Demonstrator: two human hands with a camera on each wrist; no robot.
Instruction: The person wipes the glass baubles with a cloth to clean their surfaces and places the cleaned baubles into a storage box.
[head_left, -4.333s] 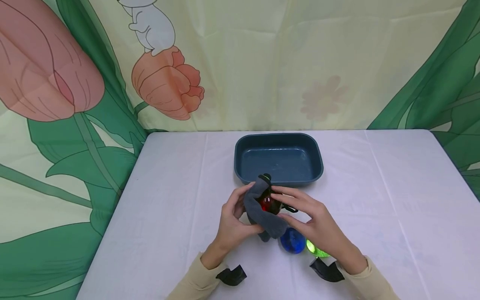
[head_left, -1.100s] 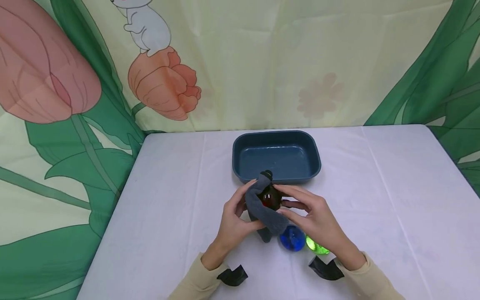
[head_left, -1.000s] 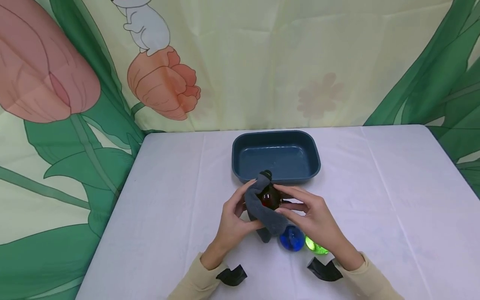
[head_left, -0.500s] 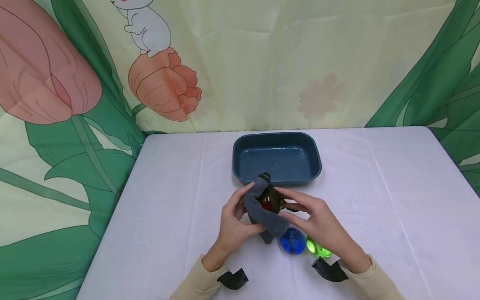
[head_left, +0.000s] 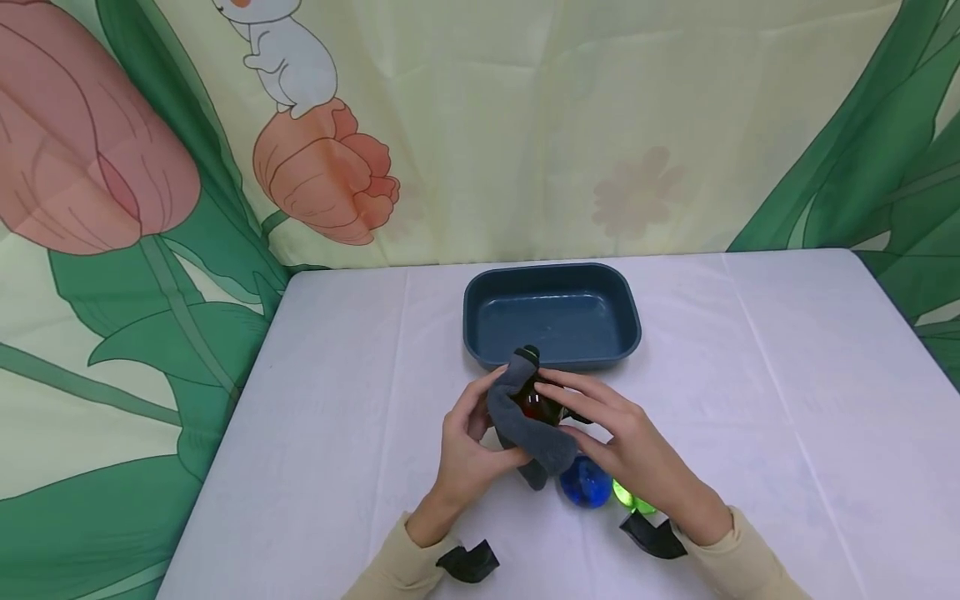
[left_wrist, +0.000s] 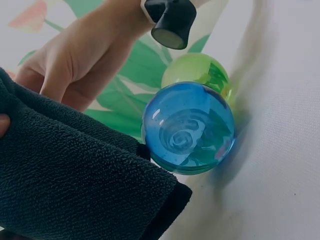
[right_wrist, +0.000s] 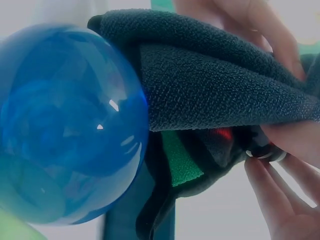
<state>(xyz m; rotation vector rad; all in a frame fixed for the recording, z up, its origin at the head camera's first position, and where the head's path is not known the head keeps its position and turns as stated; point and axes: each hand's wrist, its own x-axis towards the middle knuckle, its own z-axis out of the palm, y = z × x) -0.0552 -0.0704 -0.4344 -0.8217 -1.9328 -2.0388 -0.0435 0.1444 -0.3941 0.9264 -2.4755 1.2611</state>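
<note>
In the head view my left hand (head_left: 468,454) grips a dark grey-blue towel (head_left: 517,425) with black edging, folded part way round a clear red ball (head_left: 538,406). My right hand (head_left: 626,442) holds that ball from the right, fingers over its top and thumb below. Part of the ball is hidden by towel and fingers. A clear blue ball (head_left: 586,481) sits just below the towel, in front of a clear green ball (left_wrist: 195,72) in the left wrist view. The right wrist view shows a green patch on the towel's underside (right_wrist: 182,160).
Behind the hands stands a dark blue rectangular tub (head_left: 555,317) on the white-covered table (head_left: 330,400). Black pieces (head_left: 468,562) are worn at both wrists. A printed floral curtain (head_left: 510,133) hangs beyond the table's far edge.
My right fingers have moved left across the top of the red ball, covering more of it than half a second ago. The left hand keeps its grip on the towel.
</note>
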